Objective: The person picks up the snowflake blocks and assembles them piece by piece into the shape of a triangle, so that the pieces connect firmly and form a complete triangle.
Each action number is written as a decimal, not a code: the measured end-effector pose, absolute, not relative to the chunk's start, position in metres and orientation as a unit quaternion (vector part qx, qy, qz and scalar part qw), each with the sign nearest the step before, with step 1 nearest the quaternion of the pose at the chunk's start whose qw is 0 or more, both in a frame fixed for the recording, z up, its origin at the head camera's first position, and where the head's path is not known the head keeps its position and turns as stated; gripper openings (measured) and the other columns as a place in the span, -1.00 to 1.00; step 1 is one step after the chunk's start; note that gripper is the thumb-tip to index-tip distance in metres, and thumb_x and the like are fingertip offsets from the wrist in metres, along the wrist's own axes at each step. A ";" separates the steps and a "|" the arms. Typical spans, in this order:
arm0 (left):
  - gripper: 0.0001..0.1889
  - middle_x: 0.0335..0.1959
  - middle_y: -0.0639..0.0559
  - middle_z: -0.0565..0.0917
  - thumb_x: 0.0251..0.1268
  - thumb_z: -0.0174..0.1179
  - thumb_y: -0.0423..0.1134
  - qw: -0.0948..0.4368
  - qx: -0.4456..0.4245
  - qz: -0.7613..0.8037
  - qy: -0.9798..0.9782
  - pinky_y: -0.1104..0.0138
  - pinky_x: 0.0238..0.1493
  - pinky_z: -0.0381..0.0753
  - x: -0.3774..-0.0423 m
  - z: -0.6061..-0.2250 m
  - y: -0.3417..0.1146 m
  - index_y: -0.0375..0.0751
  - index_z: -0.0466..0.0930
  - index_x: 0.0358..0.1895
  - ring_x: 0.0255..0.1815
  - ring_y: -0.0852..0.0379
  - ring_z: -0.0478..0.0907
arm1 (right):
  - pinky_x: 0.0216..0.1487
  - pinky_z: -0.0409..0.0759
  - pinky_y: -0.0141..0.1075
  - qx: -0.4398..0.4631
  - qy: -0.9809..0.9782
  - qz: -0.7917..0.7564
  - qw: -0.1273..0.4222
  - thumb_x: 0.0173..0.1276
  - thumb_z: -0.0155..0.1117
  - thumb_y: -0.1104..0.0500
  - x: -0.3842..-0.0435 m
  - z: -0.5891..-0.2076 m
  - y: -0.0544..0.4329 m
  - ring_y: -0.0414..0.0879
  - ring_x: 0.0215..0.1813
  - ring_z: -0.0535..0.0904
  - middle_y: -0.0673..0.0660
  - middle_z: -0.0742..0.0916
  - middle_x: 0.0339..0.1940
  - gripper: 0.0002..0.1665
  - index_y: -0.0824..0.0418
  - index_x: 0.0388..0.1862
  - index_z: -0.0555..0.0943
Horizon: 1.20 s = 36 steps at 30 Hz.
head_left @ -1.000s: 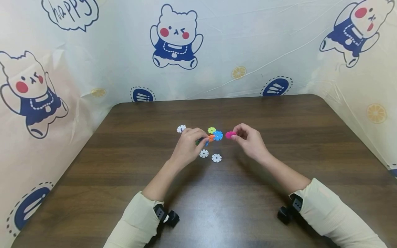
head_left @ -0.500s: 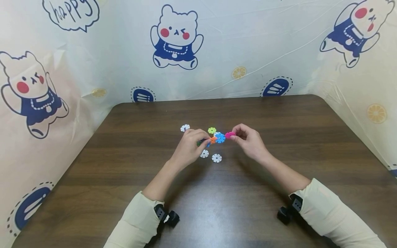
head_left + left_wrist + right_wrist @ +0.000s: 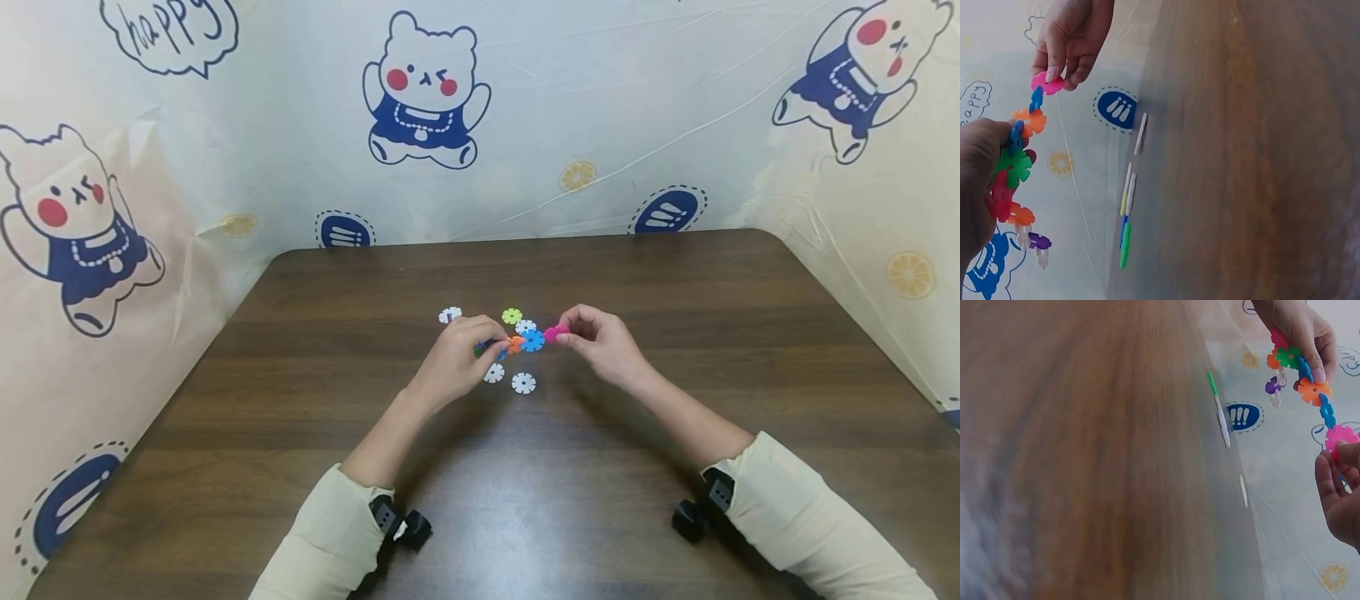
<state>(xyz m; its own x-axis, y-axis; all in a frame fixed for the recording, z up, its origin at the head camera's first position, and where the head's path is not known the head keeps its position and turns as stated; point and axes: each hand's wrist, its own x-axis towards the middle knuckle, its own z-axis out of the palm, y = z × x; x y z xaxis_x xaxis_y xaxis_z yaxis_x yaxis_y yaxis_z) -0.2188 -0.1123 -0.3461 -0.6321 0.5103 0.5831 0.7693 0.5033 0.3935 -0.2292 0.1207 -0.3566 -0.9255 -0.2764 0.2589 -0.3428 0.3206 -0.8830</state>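
Note:
My left hand (image 3: 453, 358) pinches a chain of interlocking snowflake discs by a blue disc (image 3: 1016, 134) near its middle. Beside that sit an orange disc (image 3: 515, 344) and a green disc (image 3: 1015, 167). The chain's tail, with a purple disc (image 3: 1039, 241) and whitish ones, hangs past the fingers. Between thumb and fingers my right hand (image 3: 606, 342) pinches a pink disc (image 3: 556, 333). Its edge meets the blue disc (image 3: 532, 340) at the chain's right end; how deep the slots engage cannot be told. Both hands hold the pieces above the table.
Loose discs lie on the brown table (image 3: 480, 500): a lime green disc (image 3: 512, 316) and a white disc (image 3: 526, 327) behind the chain, and two more in front, one white disc (image 3: 493, 372) left of another white disc (image 3: 523, 383). A printed cloth (image 3: 525, 125) hangs behind.
The chain has shifted slightly right in my left hand, closing the gap, so its blue end disc now meets the pink disc. My right hand has lowered a little and the pink disc has tilted.

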 end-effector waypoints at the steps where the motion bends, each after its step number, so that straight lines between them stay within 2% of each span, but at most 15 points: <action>1: -0.92 -0.38 0.06 0.65 0.07 0.32 -0.39 0.198 -0.380 -0.325 -0.843 0.31 -0.10 0.42 -0.219 -0.346 -0.113 -0.26 0.65 -0.33 -0.25 0.18 0.55 | -0.37 0.49 -0.40 0.193 -0.811 0.551 0.030 0.22 0.27 0.34 -0.229 -0.357 0.121 0.16 -0.31 0.49 0.18 0.64 -0.33 -0.88 0.31 -0.28 0.53; 5: -0.91 -0.37 0.07 0.65 0.08 0.31 -0.40 0.187 -0.380 -0.331 -0.843 0.34 -0.09 0.46 -0.218 -0.346 -0.113 -0.25 0.65 -0.32 -0.24 0.19 0.54 | -0.40 0.47 -0.40 0.200 -0.811 0.549 0.037 0.21 0.28 0.33 -0.229 -0.356 0.122 0.05 -0.36 0.47 0.17 0.64 -0.35 -0.88 0.31 -0.28 0.55; 8: -0.92 -0.37 0.07 0.65 0.09 0.30 -0.39 0.182 -0.377 -0.339 -0.843 0.35 -0.10 0.48 -0.218 -0.346 -0.113 -0.25 0.65 -0.32 -0.24 0.19 0.54 | -0.39 0.49 -0.40 0.197 -0.809 0.551 0.046 0.21 0.28 0.34 -0.228 -0.356 0.121 0.06 -0.36 0.49 0.18 0.65 -0.35 -0.88 0.32 -0.29 0.54; 12: -0.93 -0.36 0.07 0.65 0.10 0.29 -0.38 0.174 -0.370 -0.351 -0.842 0.34 -0.11 0.47 -0.219 -0.347 -0.113 -0.25 0.65 -0.32 -0.25 0.20 0.53 | -0.27 0.59 -0.25 0.186 -0.798 0.572 0.044 0.20 0.28 0.35 -0.228 -0.356 0.118 0.11 -0.32 0.57 0.24 0.66 -0.34 -0.85 0.39 -0.28 0.52; 15: -0.93 -0.36 0.08 0.64 0.11 0.29 -0.37 0.170 -0.368 -0.356 -0.842 0.34 -0.10 0.47 -0.218 -0.346 -0.113 -0.25 0.65 -0.32 -0.24 0.20 0.53 | -0.19 0.60 -0.10 0.176 -0.788 0.588 0.036 0.20 0.28 0.36 -0.227 -0.356 0.116 0.11 -0.31 0.61 0.26 0.66 -0.34 -0.83 0.41 -0.27 0.51; 17: -0.93 -0.36 0.08 0.65 0.11 0.29 -0.37 0.170 -0.369 -0.354 -0.842 0.32 -0.09 0.46 -0.218 -0.346 -0.113 -0.24 0.65 -0.32 -0.24 0.21 0.53 | -0.18 0.60 -0.08 0.178 -0.786 0.591 0.033 0.20 0.28 0.36 -0.227 -0.356 0.115 0.12 -0.30 0.60 0.26 0.66 -0.35 -0.83 0.42 -0.27 0.51; 25: -0.92 -0.37 0.09 0.65 0.09 0.31 -0.36 0.183 -0.367 -0.349 -0.843 0.31 -0.08 0.42 -0.218 -0.347 -0.112 -0.23 0.66 -0.33 -0.25 0.21 0.54 | -0.35 0.56 -0.39 0.193 -0.795 0.573 0.041 0.18 0.30 0.35 -0.226 -0.354 0.116 0.25 -0.30 0.53 0.20 0.65 -0.36 -0.86 0.35 -0.29 0.55; 33: -0.94 -0.41 0.09 0.65 0.07 0.33 -0.35 0.198 -0.345 -0.379 -0.836 0.27 -0.12 0.39 -0.217 -0.349 -0.109 -0.24 0.65 -0.39 -0.30 0.20 0.49 | -0.33 0.58 -0.29 0.195 -0.790 0.580 0.037 0.18 0.30 0.34 -0.225 -0.352 0.117 0.25 -0.31 0.52 0.21 0.65 -0.37 -0.86 0.36 -0.29 0.55; 36: -0.94 -0.42 0.08 0.65 0.05 0.33 -0.38 0.200 -0.342 -0.388 -0.832 0.27 -0.14 0.38 -0.217 -0.351 -0.109 -0.25 0.65 -0.40 -0.32 0.20 0.48 | -0.36 0.56 -0.31 0.197 -0.793 0.575 0.033 0.18 0.31 0.33 -0.225 -0.352 0.116 0.21 -0.34 0.51 0.19 0.66 -0.37 -0.87 0.35 -0.30 0.56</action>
<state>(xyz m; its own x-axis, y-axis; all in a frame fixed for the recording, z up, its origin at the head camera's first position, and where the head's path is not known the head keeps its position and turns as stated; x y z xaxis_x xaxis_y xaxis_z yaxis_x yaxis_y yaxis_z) -0.2172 -0.1089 -0.3509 -0.6865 0.4139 0.5978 0.7240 0.4652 0.5093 -0.2246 0.1161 -0.3520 -0.9204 -0.2745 0.2786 -0.3501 0.2611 -0.8996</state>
